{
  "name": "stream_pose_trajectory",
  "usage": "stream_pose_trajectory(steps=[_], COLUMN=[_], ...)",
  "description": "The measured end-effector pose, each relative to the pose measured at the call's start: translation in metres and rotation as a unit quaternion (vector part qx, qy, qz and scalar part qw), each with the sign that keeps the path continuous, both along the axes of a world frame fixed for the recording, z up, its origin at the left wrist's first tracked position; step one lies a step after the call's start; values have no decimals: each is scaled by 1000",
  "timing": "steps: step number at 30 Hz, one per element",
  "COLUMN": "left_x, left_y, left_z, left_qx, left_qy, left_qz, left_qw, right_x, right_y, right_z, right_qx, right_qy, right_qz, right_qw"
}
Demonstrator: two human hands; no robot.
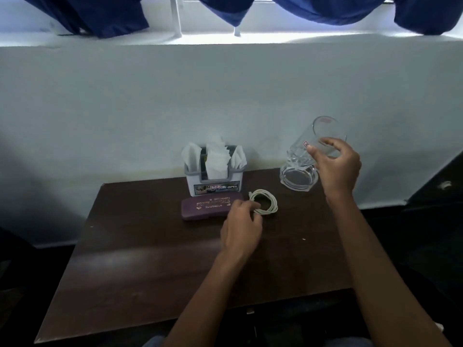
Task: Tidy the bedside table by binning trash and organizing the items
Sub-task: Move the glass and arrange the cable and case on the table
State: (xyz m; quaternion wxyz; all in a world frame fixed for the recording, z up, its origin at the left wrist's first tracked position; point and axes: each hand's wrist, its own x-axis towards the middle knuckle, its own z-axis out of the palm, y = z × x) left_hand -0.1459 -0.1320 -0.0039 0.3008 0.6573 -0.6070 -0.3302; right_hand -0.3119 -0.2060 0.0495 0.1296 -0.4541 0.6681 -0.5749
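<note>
A clear glass mug [300, 169] is tilted over the back right corner of the dark wooden table [150, 259], its base near the tabletop. My right hand [335, 164] grips it near the rim. A coiled white cable [266, 200] lies in the middle of the table's far part. My left hand [241, 226] holds the near left side of the coil with curled fingers. A maroon spectacle case [208, 206] with gold lettering lies just left of the cable.
A grey and white holder [215, 179] stuffed with white tissues stands against the wall behind the spectacle case. A pale wall runs behind the table, with blue curtains [87, 16] above. Dark furniture flanks the table on both sides.
</note>
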Motion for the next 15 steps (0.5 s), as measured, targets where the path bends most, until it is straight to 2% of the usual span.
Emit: stream_pose_trajectory(steps=[8, 15], left_x=[-22, -27], left_y=[-14, -26], left_z=[-17, -25], left_qx=[11, 28], left_qy=[-71, -122], left_qz=[-103, -123], left_qw=[992, 984], right_x=[-15, -14], right_y=[-13, -20], right_z=[-36, -54], right_qx=[44, 62], right_qy=[61, 110], right_qz=[19, 51], right_qw=[997, 991])
